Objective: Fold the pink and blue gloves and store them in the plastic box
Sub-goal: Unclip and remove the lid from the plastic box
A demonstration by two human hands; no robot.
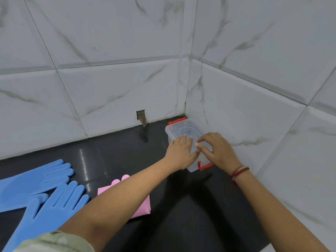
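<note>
A clear plastic box with red latches stands in the corner of the black counter, its lid on. My left hand lies flat on the lid's near left side. My right hand rests on the lid's right side, fingertips pressing down near the front red latch. Two blue gloves lie flat and overlapping at the left. Folded pink gloves sit in the middle, partly hidden under my left forearm.
White marble-look tiled walls close the counter at the back and the right, meeting in a corner just behind the box. A small dark notch is cut in the back wall's base. The glossy black counter spreads between the gloves and the box.
</note>
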